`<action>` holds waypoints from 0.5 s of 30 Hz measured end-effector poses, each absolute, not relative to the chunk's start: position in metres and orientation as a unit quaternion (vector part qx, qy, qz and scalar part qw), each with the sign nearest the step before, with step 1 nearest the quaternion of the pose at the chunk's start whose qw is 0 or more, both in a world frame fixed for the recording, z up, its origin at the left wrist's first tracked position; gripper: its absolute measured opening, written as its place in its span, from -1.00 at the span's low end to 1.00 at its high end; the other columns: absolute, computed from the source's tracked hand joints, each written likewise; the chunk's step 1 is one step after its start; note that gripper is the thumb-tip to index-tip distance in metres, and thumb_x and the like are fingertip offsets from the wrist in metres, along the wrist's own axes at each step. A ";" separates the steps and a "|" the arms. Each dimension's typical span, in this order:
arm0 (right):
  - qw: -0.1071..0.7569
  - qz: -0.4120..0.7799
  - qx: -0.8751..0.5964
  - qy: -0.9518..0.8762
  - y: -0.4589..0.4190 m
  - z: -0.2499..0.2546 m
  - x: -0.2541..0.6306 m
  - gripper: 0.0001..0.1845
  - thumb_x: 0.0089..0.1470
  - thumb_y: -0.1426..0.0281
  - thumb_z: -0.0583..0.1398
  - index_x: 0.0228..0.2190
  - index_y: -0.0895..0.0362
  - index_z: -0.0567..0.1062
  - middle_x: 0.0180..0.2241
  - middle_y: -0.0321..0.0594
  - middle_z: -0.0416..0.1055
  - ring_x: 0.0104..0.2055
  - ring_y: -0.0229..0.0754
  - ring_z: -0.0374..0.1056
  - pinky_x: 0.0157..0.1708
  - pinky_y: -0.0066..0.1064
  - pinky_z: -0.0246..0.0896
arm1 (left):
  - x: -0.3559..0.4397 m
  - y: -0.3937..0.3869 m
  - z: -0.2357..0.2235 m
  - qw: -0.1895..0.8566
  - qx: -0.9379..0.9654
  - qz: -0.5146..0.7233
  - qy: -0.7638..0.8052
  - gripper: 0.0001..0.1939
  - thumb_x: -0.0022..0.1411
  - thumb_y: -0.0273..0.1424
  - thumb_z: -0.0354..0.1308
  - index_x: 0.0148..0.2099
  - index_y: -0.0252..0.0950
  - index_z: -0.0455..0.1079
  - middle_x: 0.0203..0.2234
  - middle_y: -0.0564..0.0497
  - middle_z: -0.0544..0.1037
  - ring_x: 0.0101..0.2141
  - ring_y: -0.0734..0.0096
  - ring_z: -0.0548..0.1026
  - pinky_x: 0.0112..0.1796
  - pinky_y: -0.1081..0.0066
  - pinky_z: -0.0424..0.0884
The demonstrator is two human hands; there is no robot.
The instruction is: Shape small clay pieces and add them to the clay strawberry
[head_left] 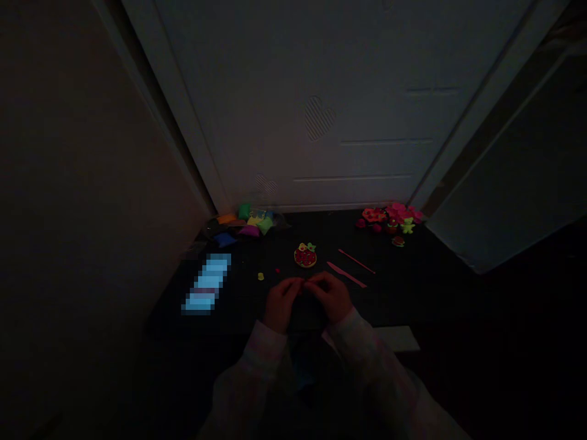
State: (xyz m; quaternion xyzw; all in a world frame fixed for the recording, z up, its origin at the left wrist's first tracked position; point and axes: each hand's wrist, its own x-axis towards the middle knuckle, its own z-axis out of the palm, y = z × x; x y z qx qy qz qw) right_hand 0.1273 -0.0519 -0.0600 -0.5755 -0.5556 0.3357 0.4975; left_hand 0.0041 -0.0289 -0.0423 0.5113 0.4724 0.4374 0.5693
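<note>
In dim light, my left hand [280, 300] and my right hand [331, 296] meet at the fingertips over the near part of a dark table [257, 305]. Both are closed in a pinch, and whatever lies between the fingers is too small and dark to name. Just beyond them lies a round piece of modelling clay [305, 258], red on top with a pale rim and two small shapes at its upper edge. A yellow clay bit [260, 276] and a tiny red bit [277, 270] rest to its left. On the right are a pink clay knife [347, 275] and a thin pink stick tool [356, 261].
Packets of coloured clay [249, 230] lie at the back left. A bright, blurred phone-like rectangle [207, 284] is at the left. Pink flowers and small figures [398, 215] stand at the back right, near a small round clay piece [398, 242]. A white panel [321, 153] rises behind the table.
</note>
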 end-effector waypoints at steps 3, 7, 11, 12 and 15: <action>0.510 0.329 -0.564 -0.560 -0.052 -0.058 0.128 -0.72 0.06 0.30 0.06 -0.18 0.16 0.33 -0.15 -0.18 0.30 -0.20 -0.22 0.28 -0.23 -0.24 0.24 | 0.004 -0.029 -0.045 0.569 0.507 0.442 0.473 -0.79 -0.06 -0.29 0.13 -0.43 -0.32 0.46 -0.56 0.03 0.50 -0.45 0.41 0.40 -0.35 0.44 0.29; 0.520 0.332 -0.562 -0.551 -0.051 -0.058 0.130 -0.72 0.07 0.29 0.04 -0.18 0.15 0.33 -0.16 -0.18 0.31 -0.22 -0.23 0.29 -0.25 -0.26 0.25 | 0.005 -0.028 -0.047 0.573 0.503 0.443 0.472 -0.79 -0.07 -0.28 0.14 -0.42 -0.33 0.46 -0.54 0.01 0.51 -0.43 0.39 0.41 -0.33 0.43 0.30; 0.517 0.339 -0.569 -0.542 -0.051 -0.058 0.131 -0.71 0.07 0.29 0.05 -0.17 0.16 0.32 -0.16 -0.18 0.30 -0.22 -0.23 0.29 -0.26 -0.26 0.25 | 0.005 -0.029 -0.046 0.575 0.502 0.443 0.469 -0.79 -0.06 -0.30 0.14 -0.41 -0.33 0.47 -0.53 0.00 0.52 -0.43 0.40 0.42 -0.33 0.43 0.31; 0.513 0.341 -0.571 -0.542 -0.051 -0.058 0.131 -0.70 0.07 0.29 0.05 -0.17 0.16 0.32 -0.16 -0.18 0.30 -0.22 -0.22 0.29 -0.26 -0.26 0.25 | 0.005 -0.029 -0.045 0.575 0.503 0.444 0.469 -0.80 -0.06 -0.30 0.14 -0.42 -0.33 0.47 -0.53 0.01 0.51 -0.44 0.40 0.42 -0.33 0.44 0.30; 0.504 0.344 -0.574 -0.546 -0.053 -0.057 0.129 -0.70 0.06 0.30 0.06 -0.17 0.16 0.32 -0.16 -0.18 0.30 -0.21 -0.22 0.29 -0.26 -0.26 0.25 | 0.004 -0.029 -0.044 0.571 0.504 0.446 0.469 -0.81 -0.06 -0.31 0.13 -0.43 -0.32 0.47 -0.57 0.04 0.50 -0.45 0.42 0.41 -0.34 0.45 0.29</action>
